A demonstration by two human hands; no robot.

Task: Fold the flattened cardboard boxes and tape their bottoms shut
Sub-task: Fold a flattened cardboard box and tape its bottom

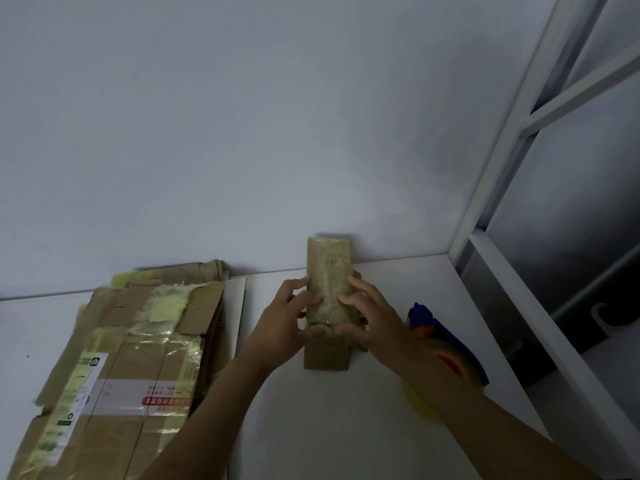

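Reaching forward over the white tabletop [311, 427], you are working both hands on one small box [329, 268] while most of the job is still waiting. Nearest you on the left, the stack of flattened boxes [131, 358] is lying unfolded, old tape and labels across the top sheet, so by the look of it the bulk of the folding and taping is still ahead. On your right, a blue and orange tape dispenser [446, 344] is sitting just beside your forearm, partly hidden by it.

Further out, your left hand [287, 317] is grasping the small box from its left side, fingers bent against the edge and thumb tucked in low. Your right hand [370, 313] is gripping the other side, fingertips pressing on the taped face. Neither hand is slack.

The small box is standing raised between them, yellowish tape running up its face, one flap [325, 358] lying out toward you on the tabletop. That seam seems to be getting smoothed down, so this box is probably nearly finished. Behind it, the plain wall [242, 133] is closing off the view.
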